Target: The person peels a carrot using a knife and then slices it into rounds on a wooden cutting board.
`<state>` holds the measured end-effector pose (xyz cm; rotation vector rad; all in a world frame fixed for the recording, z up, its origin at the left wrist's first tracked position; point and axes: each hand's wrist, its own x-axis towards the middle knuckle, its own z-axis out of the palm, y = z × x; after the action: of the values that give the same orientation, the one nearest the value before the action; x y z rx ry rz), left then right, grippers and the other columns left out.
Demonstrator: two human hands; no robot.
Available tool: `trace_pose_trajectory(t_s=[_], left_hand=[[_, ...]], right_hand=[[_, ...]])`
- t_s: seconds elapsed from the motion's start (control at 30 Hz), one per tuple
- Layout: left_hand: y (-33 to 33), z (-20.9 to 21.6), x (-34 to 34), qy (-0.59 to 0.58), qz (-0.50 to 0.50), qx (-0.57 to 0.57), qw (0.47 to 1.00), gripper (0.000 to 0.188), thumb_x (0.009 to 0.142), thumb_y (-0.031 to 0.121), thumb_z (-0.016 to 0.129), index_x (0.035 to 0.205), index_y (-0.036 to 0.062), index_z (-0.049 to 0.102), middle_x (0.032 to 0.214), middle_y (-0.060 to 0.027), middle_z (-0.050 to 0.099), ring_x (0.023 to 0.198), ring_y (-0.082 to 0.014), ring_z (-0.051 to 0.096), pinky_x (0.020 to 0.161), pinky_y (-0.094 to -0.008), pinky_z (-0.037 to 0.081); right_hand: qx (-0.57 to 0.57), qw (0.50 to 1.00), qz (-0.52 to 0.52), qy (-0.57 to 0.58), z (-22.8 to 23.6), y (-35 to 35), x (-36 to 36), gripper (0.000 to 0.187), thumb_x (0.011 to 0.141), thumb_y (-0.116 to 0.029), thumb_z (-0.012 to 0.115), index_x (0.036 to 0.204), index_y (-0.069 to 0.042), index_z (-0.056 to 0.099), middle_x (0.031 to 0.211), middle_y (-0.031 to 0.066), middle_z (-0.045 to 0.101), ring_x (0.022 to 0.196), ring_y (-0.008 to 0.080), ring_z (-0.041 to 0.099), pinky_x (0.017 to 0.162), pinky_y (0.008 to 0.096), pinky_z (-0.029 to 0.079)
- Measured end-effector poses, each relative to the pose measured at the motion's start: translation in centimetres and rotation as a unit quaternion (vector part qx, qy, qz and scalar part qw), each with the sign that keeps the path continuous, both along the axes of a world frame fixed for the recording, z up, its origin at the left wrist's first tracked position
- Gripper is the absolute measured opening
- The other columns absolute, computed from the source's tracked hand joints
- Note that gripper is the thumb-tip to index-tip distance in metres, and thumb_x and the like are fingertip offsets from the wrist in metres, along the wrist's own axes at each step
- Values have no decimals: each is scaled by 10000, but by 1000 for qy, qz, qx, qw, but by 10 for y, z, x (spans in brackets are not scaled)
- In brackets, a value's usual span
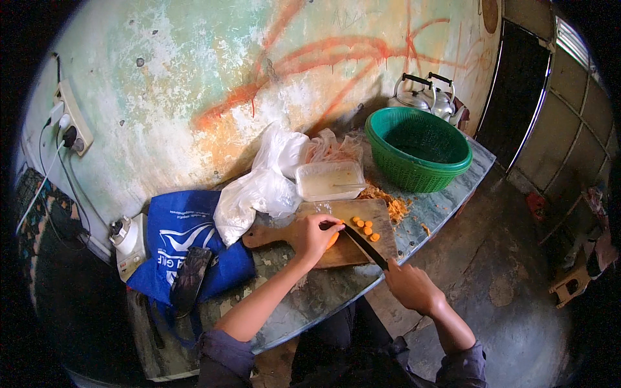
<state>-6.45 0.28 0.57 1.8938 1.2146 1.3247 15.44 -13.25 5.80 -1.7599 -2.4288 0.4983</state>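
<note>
Left hand [315,237] is clamping the carrot [332,240] down on the cutting board [323,242], right hand [410,286] is gripping the knife [362,245] just off the board's edge. Carrot's probably stiff, round, rolly, so I'd pinch it well behind the blade.

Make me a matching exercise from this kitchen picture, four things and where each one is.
Things:
1. knife
2. carrot slices
3. green basket
4. blue bag

Places:
A. at the counter's left end
B. on the wooden cutting board
C. in the right hand
D. at the counter's far right, before the kettles

Pairs: 1-C, 2-B, 3-D, 4-A
</note>
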Motion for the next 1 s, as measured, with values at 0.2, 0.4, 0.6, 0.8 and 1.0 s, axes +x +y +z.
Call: trace_pose_trajectory(t_s=[0.2,0.4,0.6,0.8,1.0], left_hand=[[3,-1,-3,17,-29,62,998,173,731,128,769,791,-22,709,785,-119,706,701,-227,683,643,-287,513],[1,7,-11,74,-31,51,996,182,725,145,753,806,-13,715,808,-125,707,731,-234,688,673,-297,518],[-2,10,-6,85,-19,53,995,173,728,137,738,797,-18,702,789,-119,693,696,-252,677,621,-302,510],[1,7,-9,72,-22,49,996,154,723,115,739,794,-18,707,794,-127,694,700,-249,678,617,-302,509],[-4,12,-5,53,-91,43,994,148,745,108,741,817,-18,712,810,-124,695,706,-235,676,641,-294,514]], right_hand=[[-12,993,-114,29,8,-12,8,267,970,-240,427,1019,16,488,701,269,593,724,469,582,667,550,440],[1,994,-83,77,2,-8,6,298,974,-247,424,1050,32,497,693,276,579,715,468,569,654,542,431],[-6,997,-64,51,1,-8,0,313,977,-244,415,1068,46,492,676,263,581,706,464,574,644,537,440],[-48,997,-49,33,14,-6,-8,301,983,-233,401,1060,54,451,662,264,585,684,468,587,630,533,455],[7,998,41,36,-1,20,-13,241,971,-173,402,970,65,438,729,268,587,688,451,614,604,515,488]])
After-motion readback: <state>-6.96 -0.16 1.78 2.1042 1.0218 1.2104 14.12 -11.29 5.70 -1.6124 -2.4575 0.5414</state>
